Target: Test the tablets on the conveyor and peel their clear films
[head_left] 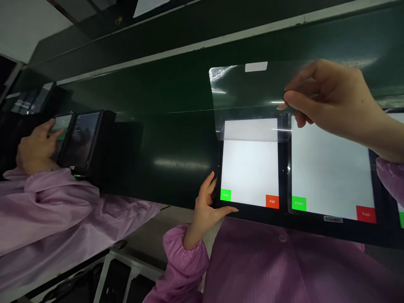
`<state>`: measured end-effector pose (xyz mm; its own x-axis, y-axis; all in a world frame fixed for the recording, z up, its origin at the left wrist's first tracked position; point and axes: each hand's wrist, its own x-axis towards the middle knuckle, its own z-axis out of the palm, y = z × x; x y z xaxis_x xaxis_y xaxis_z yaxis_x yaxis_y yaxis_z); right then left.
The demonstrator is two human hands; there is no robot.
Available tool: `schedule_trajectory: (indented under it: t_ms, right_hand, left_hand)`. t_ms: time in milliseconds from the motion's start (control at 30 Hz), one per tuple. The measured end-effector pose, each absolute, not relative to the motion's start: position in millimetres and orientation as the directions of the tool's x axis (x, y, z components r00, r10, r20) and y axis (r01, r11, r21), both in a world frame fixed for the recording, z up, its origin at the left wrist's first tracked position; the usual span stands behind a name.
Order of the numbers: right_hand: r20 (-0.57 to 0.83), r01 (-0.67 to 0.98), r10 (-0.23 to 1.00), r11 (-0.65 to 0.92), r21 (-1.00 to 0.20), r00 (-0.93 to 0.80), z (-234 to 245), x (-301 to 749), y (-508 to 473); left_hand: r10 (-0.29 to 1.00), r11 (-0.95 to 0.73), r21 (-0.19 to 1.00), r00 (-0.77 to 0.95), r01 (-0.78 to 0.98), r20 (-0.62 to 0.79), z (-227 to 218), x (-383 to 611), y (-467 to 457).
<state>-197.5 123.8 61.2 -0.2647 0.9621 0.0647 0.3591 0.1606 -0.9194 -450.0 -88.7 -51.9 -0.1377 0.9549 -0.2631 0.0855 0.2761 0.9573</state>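
Pinched between the fingers of my right hand [328, 99] is the edge of a clear plastic film [243, 94] with a white label on its top edge. The film is lifted, and its lower part overlaps the top of a lit tablet [251, 168]. That tablet has a white screen with a green Pass box and a red Fail box. My left hand [206, 204] grips its lower left corner, thumb along the bottom edge and fingers at the side. A second lit tablet [331, 168] with the same boxes lies to the right, under my right hand.
Another tablet is cut off at the right edge. On the left, a co-worker's hand [39, 145] touches a screen beside a dark tablet [81, 139]. The dark green table [170, 143] has a pale strip [202, 44] running along it. A grey frame [135, 269] stands below.
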Motion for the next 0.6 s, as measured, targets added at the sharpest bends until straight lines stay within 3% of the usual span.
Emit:
schedule_trajectory:
  t_ms: [500,600]
  right_hand:
    - [0.085,0.372,0.944,0.208,-0.905,-0.319,45.4,-190.0,97.1]
    - [0.125,0.349,0.957,0.215,-0.912,-0.263,43.4,-188.0,95.8]
  left_hand:
    - [0.961,0.271,0.961,-0.065,0.049,-0.268,-52.8,-459.3,-86.2]
    - [0.978,0.207,0.968,0.004,0.140,-0.210,-46.9,-468.1,-71.8]
